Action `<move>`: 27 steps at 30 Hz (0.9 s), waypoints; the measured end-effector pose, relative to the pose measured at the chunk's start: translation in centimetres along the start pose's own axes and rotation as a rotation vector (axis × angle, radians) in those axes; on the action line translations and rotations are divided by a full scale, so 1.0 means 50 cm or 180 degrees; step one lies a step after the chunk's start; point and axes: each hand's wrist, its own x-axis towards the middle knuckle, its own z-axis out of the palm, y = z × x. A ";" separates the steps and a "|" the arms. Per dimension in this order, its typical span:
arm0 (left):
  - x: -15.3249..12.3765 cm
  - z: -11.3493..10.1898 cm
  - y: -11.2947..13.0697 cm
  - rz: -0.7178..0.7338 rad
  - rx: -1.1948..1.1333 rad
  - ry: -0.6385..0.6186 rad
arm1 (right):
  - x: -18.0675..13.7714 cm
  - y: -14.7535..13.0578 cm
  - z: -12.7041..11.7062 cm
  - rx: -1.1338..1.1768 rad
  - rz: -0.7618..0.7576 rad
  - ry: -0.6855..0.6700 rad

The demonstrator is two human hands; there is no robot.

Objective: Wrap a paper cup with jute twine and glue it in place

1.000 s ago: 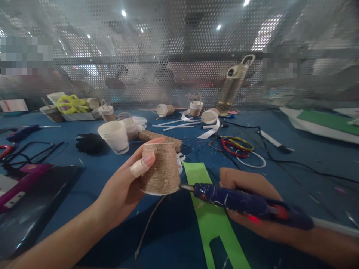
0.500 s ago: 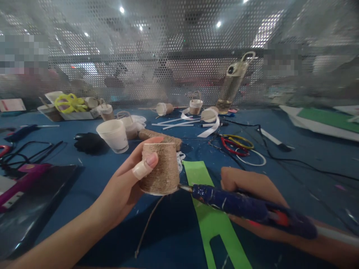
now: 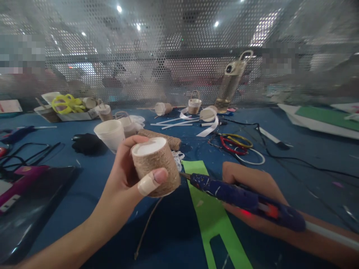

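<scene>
My left hand (image 3: 126, 183) is closed round a paper cup wrapped in jute twine (image 3: 157, 168), held upside down and tilted so its white base faces up. A plaster covers my thumb tip. A loose twine end (image 3: 146, 228) hangs from the cup to the table. My right hand (image 3: 252, 186) grips a dark blue hot glue gun (image 3: 241, 198) lying nearly level, its nozzle close to the cup's lower right side. A red light glows on the gun.
A bright green paper strip (image 3: 210, 220) lies under the gun on the blue table (image 3: 308, 168). Behind stand a white paper cup (image 3: 110, 135), a twine roll (image 3: 161, 137), scissors (image 3: 235, 144), white ribbon (image 3: 207, 123), a bottle (image 3: 231, 82), small twine baskets and cables. A perforated metal screen (image 3: 179, 56) closes the back.
My left hand has tipped the wrapped cup so its white base now shows on top. The glue gun has drawn back slightly to the right and its nozzle has risen along the cup's side.
</scene>
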 end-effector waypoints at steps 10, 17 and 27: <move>0.006 -0.003 -0.029 0.1153 0.0282 -0.0044 | 0.001 0.004 -0.005 -0.0430 -0.0280 0.0045; 0.008 -0.004 -0.025 0.1167 0.0310 0.0060 | -0.007 0.001 -0.006 -0.0525 -0.0356 0.0005; 0.009 -0.023 -0.026 0.0561 0.0257 0.0075 | -0.007 -0.018 -0.005 -0.0378 -0.0526 0.0162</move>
